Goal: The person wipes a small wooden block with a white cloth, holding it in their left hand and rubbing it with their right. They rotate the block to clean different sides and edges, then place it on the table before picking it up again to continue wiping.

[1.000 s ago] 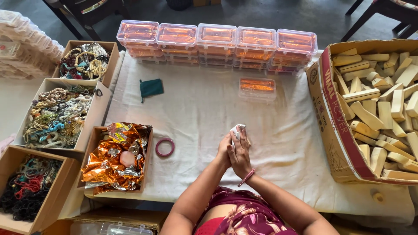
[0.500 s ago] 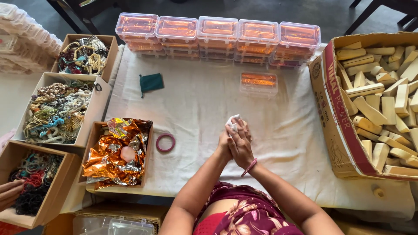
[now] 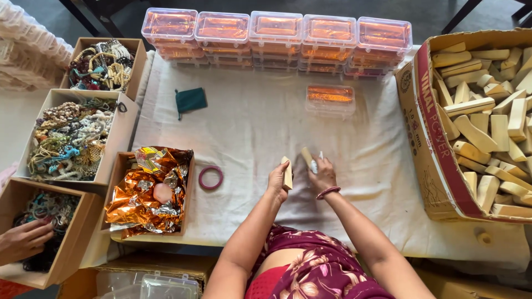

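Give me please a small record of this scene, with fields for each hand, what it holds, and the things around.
left hand: holds a pale wooden block upright, fingers closed on it
right hand: holds a second wooden piece and something small and white
surface: white cloth on the table
near the hands: pink ring, green pouch, single clear box
right side: carton of wooden blocks
left side: boxes of beads, foil box
other person: a hand in the lower left box

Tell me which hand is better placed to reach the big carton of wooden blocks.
The right hand, probably. It sits nearer the carton of wooden blocks at the table's right edge, with bare cloth between. The left hand grips a wooden block and lies farther away.
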